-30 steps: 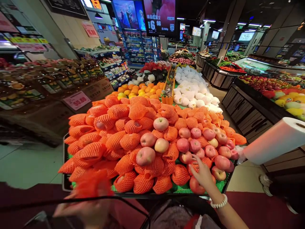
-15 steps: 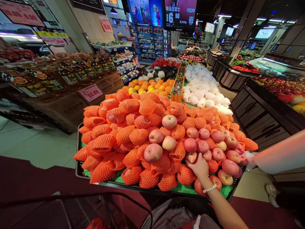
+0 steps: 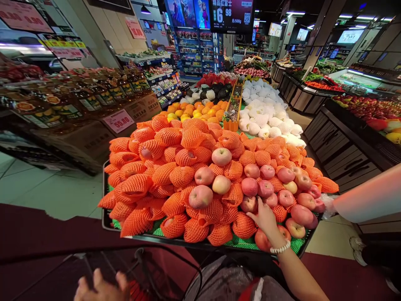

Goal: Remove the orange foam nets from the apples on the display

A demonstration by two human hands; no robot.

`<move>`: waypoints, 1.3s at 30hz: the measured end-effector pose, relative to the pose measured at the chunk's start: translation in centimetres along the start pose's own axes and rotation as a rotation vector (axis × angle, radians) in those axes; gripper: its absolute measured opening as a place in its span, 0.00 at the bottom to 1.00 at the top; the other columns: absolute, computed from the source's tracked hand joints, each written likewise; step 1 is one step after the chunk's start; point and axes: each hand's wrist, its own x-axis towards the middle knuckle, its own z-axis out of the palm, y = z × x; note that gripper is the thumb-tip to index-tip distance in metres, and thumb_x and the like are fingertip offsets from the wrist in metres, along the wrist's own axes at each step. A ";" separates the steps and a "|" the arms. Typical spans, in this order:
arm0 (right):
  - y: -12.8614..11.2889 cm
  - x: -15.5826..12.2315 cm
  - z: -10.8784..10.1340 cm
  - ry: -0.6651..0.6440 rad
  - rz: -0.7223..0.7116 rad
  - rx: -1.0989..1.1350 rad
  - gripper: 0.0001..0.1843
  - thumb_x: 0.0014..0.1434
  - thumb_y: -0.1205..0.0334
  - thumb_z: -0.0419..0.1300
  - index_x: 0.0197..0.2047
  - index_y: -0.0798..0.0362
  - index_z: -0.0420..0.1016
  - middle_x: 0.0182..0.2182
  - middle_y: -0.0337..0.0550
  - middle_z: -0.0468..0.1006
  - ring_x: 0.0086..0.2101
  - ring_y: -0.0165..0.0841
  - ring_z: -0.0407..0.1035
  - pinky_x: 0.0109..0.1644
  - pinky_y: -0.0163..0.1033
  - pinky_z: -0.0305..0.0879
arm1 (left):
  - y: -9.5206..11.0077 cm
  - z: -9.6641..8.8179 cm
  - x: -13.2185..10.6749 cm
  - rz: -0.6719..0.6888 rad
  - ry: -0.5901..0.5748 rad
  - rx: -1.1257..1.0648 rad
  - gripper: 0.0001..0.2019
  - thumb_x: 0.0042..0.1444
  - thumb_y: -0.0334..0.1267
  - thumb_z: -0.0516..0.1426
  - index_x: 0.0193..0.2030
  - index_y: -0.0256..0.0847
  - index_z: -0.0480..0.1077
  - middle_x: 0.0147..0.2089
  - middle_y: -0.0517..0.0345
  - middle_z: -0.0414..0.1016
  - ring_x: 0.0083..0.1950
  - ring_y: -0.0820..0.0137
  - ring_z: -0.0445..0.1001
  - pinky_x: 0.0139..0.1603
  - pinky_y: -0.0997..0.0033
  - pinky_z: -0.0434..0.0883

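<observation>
Low on the right side of the display, my right hand (image 3: pixel 265 219) wears a pale beaded bracelet. Its thumb and index finger are spread at the near right side of a red apple (image 3: pixel 249 204), which rests in the pile; the other fingers are partly hidden. Bare pinkish apples (image 3: pixel 265 188) lie around it, with more in orange foam nets (image 3: pixel 181 176) to the left. At the bottom left, my left hand (image 3: pixel 103 287) shows with its fingers raised and apart, nothing in them, over a dark wire cart (image 3: pixel 138 256).
The black-rimmed display tray (image 3: pixel 156 240) has green matting. Behind are yellow fruit (image 3: pixel 197 113), white-wrapped fruit (image 3: pixel 261 119) and an orange planter divider (image 3: pixel 231 124). Oil bottles (image 3: pixel 90 98) stand left. A pale rounded cylinder (image 3: pixel 369 200) and a person's shoe (image 3: pixel 357 251) are at right.
My left hand has come into view at the bottom left. My right thumb has eased slightly back from the apple, which stays in the pile. The view has shifted a little.
</observation>
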 end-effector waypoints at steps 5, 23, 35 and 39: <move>-2.1 -3.3 -0.1 -0.011 -0.087 -0.061 0.14 0.73 0.54 0.56 0.51 0.54 0.77 0.43 0.53 0.84 0.43 0.45 0.79 0.46 0.46 0.75 | -0.4 6.6 -1.0 0.345 0.244 0.142 0.42 0.57 0.40 0.64 0.76 0.51 0.52 0.73 0.38 0.58 0.67 0.36 0.67 0.54 0.29 0.76; 2.5 -7.9 -1.2 -0.314 -0.497 -0.129 0.04 0.65 0.70 0.66 0.41 0.52 0.78 0.38 0.40 0.82 0.40 0.38 0.74 0.48 0.45 0.70 | 25.2 13.7 -3.8 0.803 -1.104 -0.195 0.11 0.71 0.30 0.52 0.56 0.41 0.69 0.56 0.49 0.76 0.50 0.63 0.80 0.49 0.66 0.80; 2.8 -7.5 -1.9 -0.323 -0.400 -0.081 0.08 0.65 0.60 0.68 0.48 0.48 0.82 0.42 0.43 0.84 0.47 0.45 0.75 0.56 0.51 0.70 | 27.9 14.8 -6.0 0.670 -1.035 -0.018 0.44 0.50 0.33 0.70 0.72 0.29 0.58 0.68 0.29 0.66 0.69 0.42 0.66 0.58 0.46 0.78; 3.3 -8.1 -1.2 -0.291 -0.318 -0.035 0.37 0.59 0.69 0.69 0.70 0.48 0.69 0.56 0.51 0.81 0.55 0.48 0.74 0.64 0.57 0.67 | 27.5 14.5 -5.4 0.701 -1.022 -0.045 0.44 0.46 0.33 0.71 0.70 0.32 0.62 0.62 0.37 0.72 0.62 0.48 0.71 0.56 0.52 0.79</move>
